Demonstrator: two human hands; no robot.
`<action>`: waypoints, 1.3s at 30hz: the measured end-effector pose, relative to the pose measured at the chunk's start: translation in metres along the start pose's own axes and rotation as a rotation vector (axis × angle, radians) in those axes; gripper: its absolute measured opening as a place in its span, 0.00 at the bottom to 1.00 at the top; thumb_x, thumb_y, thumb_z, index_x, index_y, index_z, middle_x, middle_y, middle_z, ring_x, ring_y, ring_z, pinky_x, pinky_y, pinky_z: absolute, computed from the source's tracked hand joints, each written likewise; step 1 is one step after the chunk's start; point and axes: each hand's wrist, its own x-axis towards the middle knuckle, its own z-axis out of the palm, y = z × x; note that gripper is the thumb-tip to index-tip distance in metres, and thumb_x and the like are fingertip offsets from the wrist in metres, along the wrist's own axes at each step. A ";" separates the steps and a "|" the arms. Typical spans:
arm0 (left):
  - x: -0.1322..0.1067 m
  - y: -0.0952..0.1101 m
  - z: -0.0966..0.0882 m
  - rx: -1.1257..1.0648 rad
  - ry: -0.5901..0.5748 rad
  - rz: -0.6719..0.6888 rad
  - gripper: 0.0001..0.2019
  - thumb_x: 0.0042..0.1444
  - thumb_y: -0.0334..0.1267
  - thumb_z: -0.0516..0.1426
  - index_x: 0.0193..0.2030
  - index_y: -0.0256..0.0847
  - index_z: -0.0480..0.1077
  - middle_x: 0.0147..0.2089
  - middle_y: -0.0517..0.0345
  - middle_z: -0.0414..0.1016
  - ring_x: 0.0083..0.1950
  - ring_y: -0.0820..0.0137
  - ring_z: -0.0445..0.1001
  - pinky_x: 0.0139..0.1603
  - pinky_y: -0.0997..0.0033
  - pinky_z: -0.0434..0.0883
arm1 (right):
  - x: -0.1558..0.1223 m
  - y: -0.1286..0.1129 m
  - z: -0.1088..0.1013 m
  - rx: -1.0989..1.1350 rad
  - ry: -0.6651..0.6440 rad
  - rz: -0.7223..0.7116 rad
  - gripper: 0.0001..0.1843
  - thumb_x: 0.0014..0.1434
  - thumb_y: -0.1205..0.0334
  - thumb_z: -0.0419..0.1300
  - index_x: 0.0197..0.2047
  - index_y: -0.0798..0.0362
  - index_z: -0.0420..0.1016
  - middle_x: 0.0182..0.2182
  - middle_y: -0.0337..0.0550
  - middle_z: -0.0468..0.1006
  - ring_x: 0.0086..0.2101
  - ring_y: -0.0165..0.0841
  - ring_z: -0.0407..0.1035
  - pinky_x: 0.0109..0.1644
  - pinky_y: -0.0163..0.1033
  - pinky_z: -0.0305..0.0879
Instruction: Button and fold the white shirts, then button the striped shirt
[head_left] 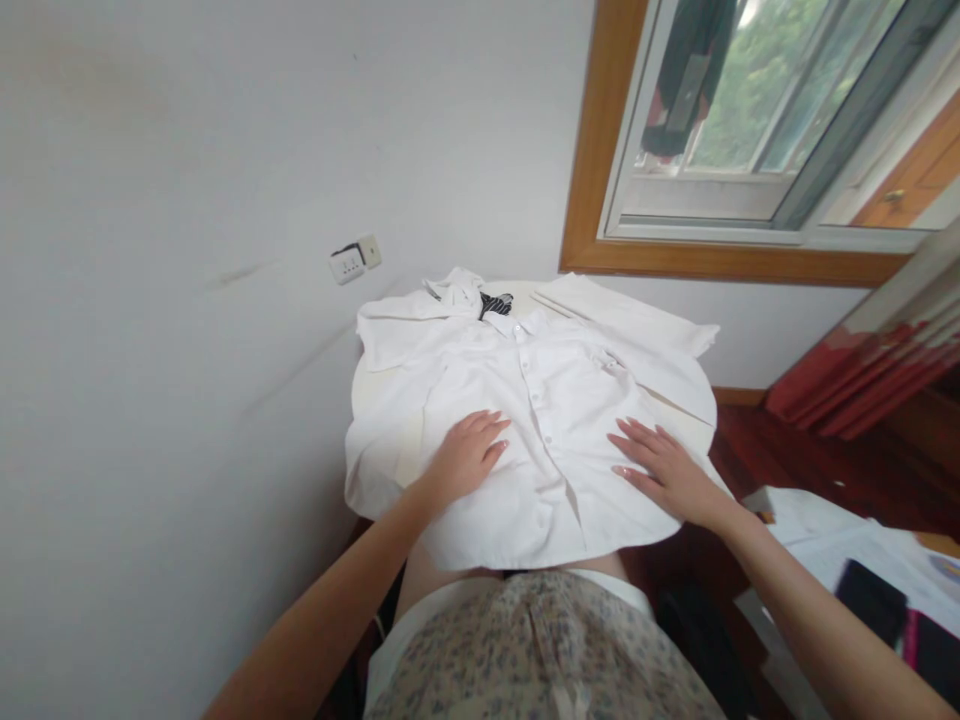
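A white buttoned shirt point(555, 400) lies spread front-up over a small pale table point(361, 385), collar toward the wall, sleeves hanging off both sides. My left hand point(466, 455) rests flat on the shirt's left front panel, fingers stretched out. On the right panel my right hand point(660, 465) presses down, fingers spread, close to the lower hem. Neither hand holds anything. A black-and-white striped piece point(495, 302) lies at the collar.
A white wall with a socket point(354, 260) stands behind the table. A wood-framed window point(750, 130) is at the upper right. To the right are a red floor, papers point(825, 535) and a dark phone-like object point(870, 600).
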 end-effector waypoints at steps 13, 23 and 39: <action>0.010 -0.033 0.009 0.143 -0.147 0.064 0.24 0.66 0.52 0.43 0.67 0.53 0.55 0.71 0.58 0.53 0.72 0.63 0.48 0.70 0.50 0.46 | 0.029 -0.041 -0.024 0.110 0.150 -0.198 0.25 0.62 0.50 0.56 0.61 0.47 0.66 0.61 0.50 0.65 0.61 0.43 0.58 0.64 0.56 0.53; 0.017 -0.043 0.001 0.098 -0.175 0.098 0.24 0.65 0.51 0.44 0.67 0.53 0.55 0.71 0.57 0.52 0.71 0.63 0.49 0.70 0.51 0.46 | 0.067 -0.089 -0.008 0.395 0.052 -0.629 0.16 0.66 0.62 0.51 0.53 0.50 0.74 0.49 0.45 0.78 0.54 0.32 0.68 0.62 0.44 0.59; -0.012 -0.036 -0.016 0.125 -0.143 0.083 0.23 0.64 0.49 0.48 0.65 0.51 0.58 0.69 0.52 0.56 0.70 0.60 0.52 0.68 0.47 0.50 | 0.051 -0.112 -0.016 0.519 -0.103 -0.658 0.14 0.65 0.58 0.52 0.50 0.48 0.76 0.49 0.45 0.78 0.56 0.31 0.66 0.65 0.43 0.51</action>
